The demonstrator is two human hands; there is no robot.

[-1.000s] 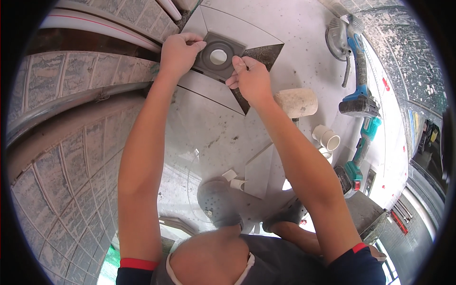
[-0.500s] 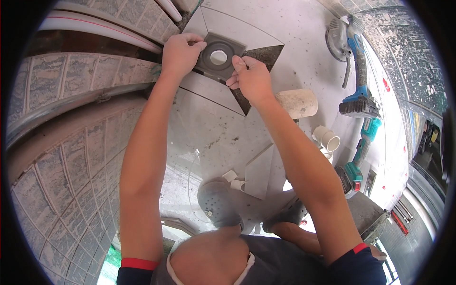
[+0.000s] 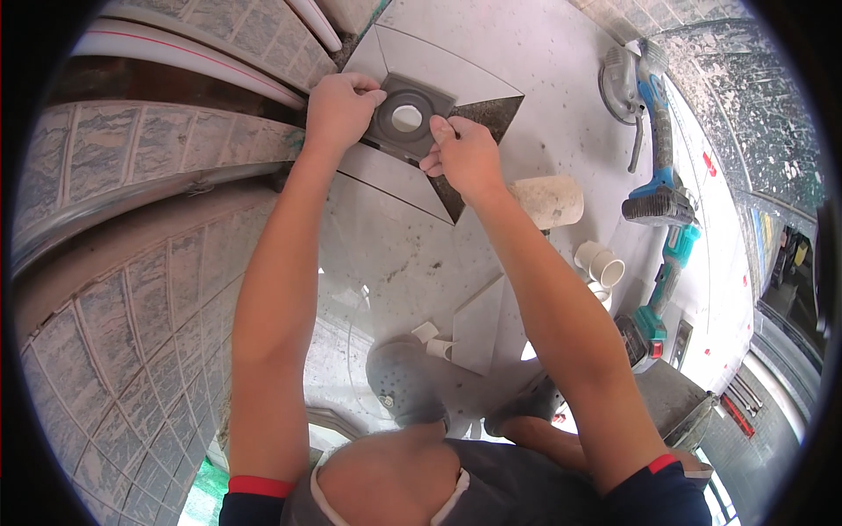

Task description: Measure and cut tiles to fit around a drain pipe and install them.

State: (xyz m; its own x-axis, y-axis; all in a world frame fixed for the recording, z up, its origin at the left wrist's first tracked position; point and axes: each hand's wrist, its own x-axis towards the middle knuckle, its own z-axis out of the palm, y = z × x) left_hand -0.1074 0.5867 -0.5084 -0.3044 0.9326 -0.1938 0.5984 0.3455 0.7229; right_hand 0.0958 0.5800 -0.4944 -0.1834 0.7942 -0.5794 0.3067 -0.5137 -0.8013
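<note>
A square dark grey floor drain (image 3: 427, 99) with a round opening sits among pale cut floor tiles (image 3: 438, 63). My left hand (image 3: 340, 112) has thumb and fingers closed at its left edge. On the opposite edge, the fingers of my right hand (image 3: 467, 156) are pinched at the drain's side. White shows through the round opening. To the right of the drain, a triangular gap (image 3: 494, 112) between the tiles exposes rough dark bedding. That gap continues downward, partly hidden behind my right hand.
A rubber mallet head (image 3: 550, 202) lies beside my right forearm, near white pipe fittings (image 3: 600, 263). Further right are a blue angle grinder (image 3: 658, 131) and a teal cordless tool (image 3: 664, 289). A tiled wall with a white pipe (image 3: 184, 57) borders the left.
The whole view has shifted slightly, so the drain and tiles appear a little lower. Both hands keep their places at the drain's edges.
</note>
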